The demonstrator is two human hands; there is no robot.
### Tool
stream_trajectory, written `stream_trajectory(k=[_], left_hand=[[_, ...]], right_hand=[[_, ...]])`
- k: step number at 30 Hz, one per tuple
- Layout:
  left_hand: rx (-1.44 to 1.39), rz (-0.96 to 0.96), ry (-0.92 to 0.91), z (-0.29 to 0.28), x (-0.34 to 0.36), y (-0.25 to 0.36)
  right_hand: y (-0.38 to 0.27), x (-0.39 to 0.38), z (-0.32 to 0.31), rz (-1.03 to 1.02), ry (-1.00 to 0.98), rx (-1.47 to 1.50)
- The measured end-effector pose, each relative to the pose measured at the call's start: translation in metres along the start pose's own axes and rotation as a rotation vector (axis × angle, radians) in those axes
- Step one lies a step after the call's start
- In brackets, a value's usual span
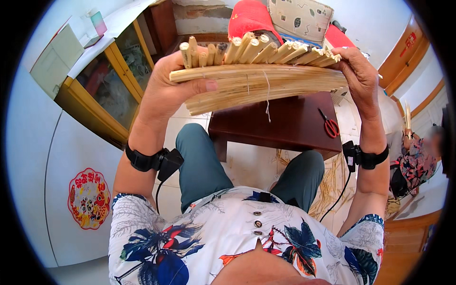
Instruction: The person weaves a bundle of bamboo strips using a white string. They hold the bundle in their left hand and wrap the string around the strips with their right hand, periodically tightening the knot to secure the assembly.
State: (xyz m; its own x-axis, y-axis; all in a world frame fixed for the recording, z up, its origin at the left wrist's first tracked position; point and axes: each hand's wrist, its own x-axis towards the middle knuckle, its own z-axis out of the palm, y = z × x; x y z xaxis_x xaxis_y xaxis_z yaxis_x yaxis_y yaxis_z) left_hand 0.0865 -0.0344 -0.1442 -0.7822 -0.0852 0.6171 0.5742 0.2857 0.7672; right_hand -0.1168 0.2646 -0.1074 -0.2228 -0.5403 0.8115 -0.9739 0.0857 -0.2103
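Observation:
I hold a bundle of pale straw stalks (261, 80) up in front of me at about chest height, tied with thin white thread, with a row of short, cut stalk ends standing along its top. My left hand (173, 80) is closed on the left end, its thumb lying across the front stalks. My right hand (356, 73) grips the right end, fingers curled over the top. Behind and below the bundle, a dark red-brown low table (273, 123) bears red-handled scissors (330, 123) near its right side.
Loose straw (332, 185) lies on the tiled floor. At the right sits another person (415, 166) with upright stalks in hand. A yellow glass-door cabinet (102, 85) and white cabinet (35, 180) stand left. A red cap (244, 19) and patterned cushion (297, 19) are beyond the table.

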Motion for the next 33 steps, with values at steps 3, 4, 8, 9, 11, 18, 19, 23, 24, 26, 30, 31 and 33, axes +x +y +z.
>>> stream_trajectory(k=[3, 4, 8, 9, 11, 18, 19, 23, 24, 26, 30, 31, 33], left_hand=[[-0.013, -0.045, -0.038, 0.002, 0.007, 0.003], [-0.041, -0.012, -0.021, 0.006, 0.012, 0.004], [-0.22, -0.092, 0.034, 0.003, 0.036, 0.006], [-0.218, -0.083, 0.028, 0.0, 0.042, 0.005], [-0.288, -0.092, 0.115, -0.006, 0.054, 0.002], [-0.331, -0.142, 0.21, -0.021, 0.072, -0.003], [-0.33, -0.14, 0.21, -0.022, 0.073, -0.005], [-0.313, -0.159, 0.241, -0.024, 0.078, -0.01], [-0.343, -0.158, 0.231, -0.025, 0.079, -0.012], [-0.346, -0.169, 0.242, -0.027, 0.079, -0.013], [-0.349, -0.191, 0.262, -0.03, 0.076, -0.018], [-0.36, -0.197, 0.271, -0.031, 0.076, -0.02], [-0.368, -0.2, 0.273, -0.032, 0.075, -0.023]], right_hand=[[0.005, 0.012, -0.001, -0.001, -0.006, -0.026], [0.005, 0.019, 0.001, -0.052, 0.008, -0.101], [0.028, 0.044, 0.015, -0.117, 0.117, -0.305], [0.029, 0.051, 0.02, -0.145, 0.19, -0.388], [0.024, 0.064, 0.034, -0.236, 0.311, -0.419], [-0.027, 0.079, 0.106, -0.486, 0.25, -0.07], [-0.029, 0.082, 0.116, -0.489, 0.264, -0.075], [-0.021, 0.098, 0.141, -0.561, 0.338, -0.102], [-0.019, 0.1, 0.144, -0.6, 0.364, -0.123], [-0.013, 0.106, 0.15, -0.696, 0.403, -0.166], [-0.01, 0.108, 0.158, -0.703, 0.374, -0.11], [-0.01, 0.108, 0.159, -0.706, 0.372, -0.107], [-0.009, 0.11, 0.162, -0.699, 0.368, -0.104]])
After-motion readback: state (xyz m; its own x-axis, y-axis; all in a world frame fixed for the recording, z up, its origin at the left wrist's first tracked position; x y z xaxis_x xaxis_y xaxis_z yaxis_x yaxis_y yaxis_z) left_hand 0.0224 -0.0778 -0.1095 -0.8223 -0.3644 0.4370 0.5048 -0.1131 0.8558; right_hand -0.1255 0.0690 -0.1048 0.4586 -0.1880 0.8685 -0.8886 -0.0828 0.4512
